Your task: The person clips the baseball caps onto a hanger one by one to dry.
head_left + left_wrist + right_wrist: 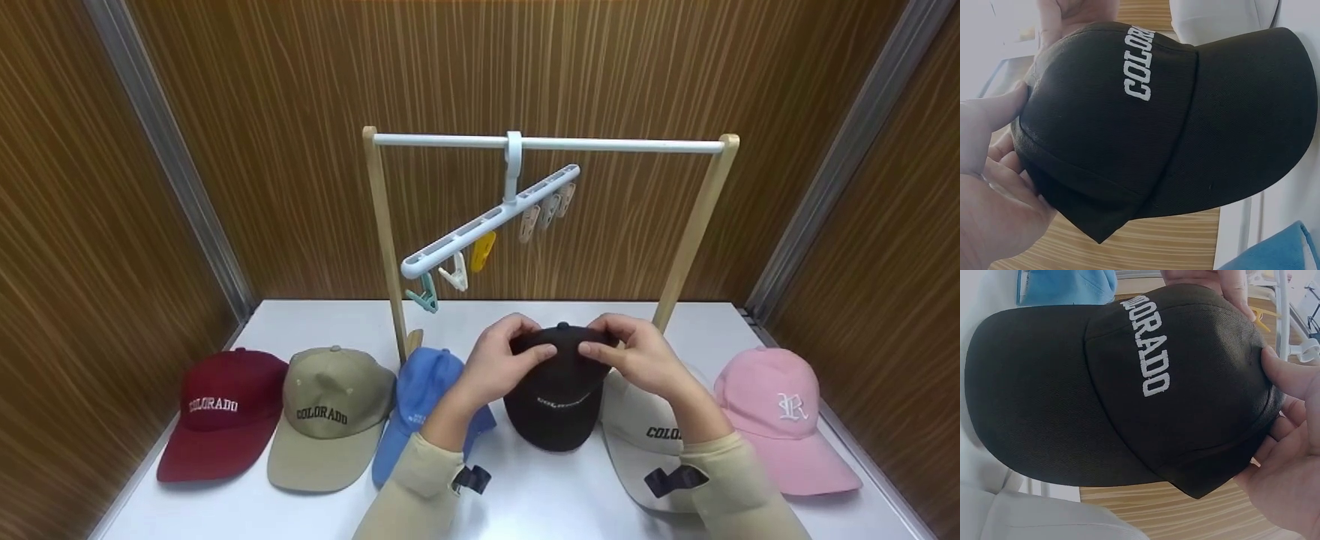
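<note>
Black cap (559,382): 1, held up above the desk (315,322), in front of the rack (622,145), between blue and cream caps. Left grip (499,360) and right grip (637,356) both clamped on its crown, one per side, thumbs on the front. Caps: 6 total. Other 5 in a row on the desk: maroon cap (225,405), khaki cap (334,409), blue cap (427,397), cream cap (634,420) partly behind the right grip, pink cap (772,420). Hanger (491,219): 1, hooked on the rack's single rail, tilted in view. Clips: 6 along it, incl. teal clip (426,294), white clip (456,274), yellow clip (483,251), grey clip (550,210), plus 2 pale pinkish ones

Views: only head gets the full row, all clips and the crown's top button; black cap lettering is small there. Left wrist reads COLOR large, right wrist the ORADO end. Both wrist views show fingers curled behind the crown, mostly hidden from head
</note>
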A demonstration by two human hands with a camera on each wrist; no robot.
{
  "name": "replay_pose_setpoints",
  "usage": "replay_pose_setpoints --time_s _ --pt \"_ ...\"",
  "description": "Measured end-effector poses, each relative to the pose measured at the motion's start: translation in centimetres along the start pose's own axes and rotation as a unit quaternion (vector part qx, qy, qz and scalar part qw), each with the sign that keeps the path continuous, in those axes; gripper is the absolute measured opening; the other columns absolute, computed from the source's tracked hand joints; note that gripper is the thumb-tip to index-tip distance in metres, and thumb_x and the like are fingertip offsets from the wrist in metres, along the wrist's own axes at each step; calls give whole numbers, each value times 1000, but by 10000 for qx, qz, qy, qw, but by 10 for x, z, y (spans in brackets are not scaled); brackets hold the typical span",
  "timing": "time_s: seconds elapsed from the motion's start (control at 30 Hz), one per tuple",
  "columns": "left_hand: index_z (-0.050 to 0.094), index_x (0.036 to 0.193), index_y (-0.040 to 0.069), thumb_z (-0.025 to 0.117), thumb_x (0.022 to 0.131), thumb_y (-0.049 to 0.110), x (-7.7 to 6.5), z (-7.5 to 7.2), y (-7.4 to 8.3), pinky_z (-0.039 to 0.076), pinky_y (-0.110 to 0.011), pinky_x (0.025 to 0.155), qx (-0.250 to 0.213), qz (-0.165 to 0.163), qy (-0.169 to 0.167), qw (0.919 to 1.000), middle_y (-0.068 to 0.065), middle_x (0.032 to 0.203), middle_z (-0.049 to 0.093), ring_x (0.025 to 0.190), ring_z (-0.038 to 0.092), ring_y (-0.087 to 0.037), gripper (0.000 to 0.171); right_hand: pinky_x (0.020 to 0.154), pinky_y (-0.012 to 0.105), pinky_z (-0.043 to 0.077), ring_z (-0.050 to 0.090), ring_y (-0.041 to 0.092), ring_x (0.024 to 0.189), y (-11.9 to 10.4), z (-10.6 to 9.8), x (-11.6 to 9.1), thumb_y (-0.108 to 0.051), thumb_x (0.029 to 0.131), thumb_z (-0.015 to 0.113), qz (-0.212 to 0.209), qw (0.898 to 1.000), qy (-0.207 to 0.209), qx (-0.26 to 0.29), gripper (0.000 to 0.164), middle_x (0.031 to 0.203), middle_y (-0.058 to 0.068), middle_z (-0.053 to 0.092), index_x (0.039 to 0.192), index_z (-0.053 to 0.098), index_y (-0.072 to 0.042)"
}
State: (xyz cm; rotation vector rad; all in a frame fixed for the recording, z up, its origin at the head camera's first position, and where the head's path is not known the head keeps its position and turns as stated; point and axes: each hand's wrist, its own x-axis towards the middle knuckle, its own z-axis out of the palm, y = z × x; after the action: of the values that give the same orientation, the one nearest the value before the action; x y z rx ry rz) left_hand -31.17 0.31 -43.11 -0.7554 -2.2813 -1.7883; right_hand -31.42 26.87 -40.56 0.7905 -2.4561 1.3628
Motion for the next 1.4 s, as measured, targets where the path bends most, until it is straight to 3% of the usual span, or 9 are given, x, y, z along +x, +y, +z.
replay_pose_setpoints --time_s 0.37,0.63,1.4 --pt "72 121 15 84 103 26 4 -2 6 60 -39 103 -61 145 165 9997 2 114 73 108 68 -19 24 74 29 55 64 22 86 -9 -2 5 -18 102 84 -27 9998 51 -185 11 93 3 72 100 77 -9" --pt "72 120 13 85 102 23 9 -2 6 60 -38 101 -118 503 292 9982 2 113 75 108 69 -18 24 72 30 53 61 24 86 -12 -7 9 -18 101 84 27 9994 97 -341 11 89 3 68 101 78 -10" --pt "73 122 12 82 104 21 25 -3 11 60 -37 102 -390 568 687 9953 0 116 76 109 70 -19 22 73 29 57 67 26 85 -16 -18 30 -24 104 83 128 9994 -67 -317 18 91 6 72 101 76 -7"
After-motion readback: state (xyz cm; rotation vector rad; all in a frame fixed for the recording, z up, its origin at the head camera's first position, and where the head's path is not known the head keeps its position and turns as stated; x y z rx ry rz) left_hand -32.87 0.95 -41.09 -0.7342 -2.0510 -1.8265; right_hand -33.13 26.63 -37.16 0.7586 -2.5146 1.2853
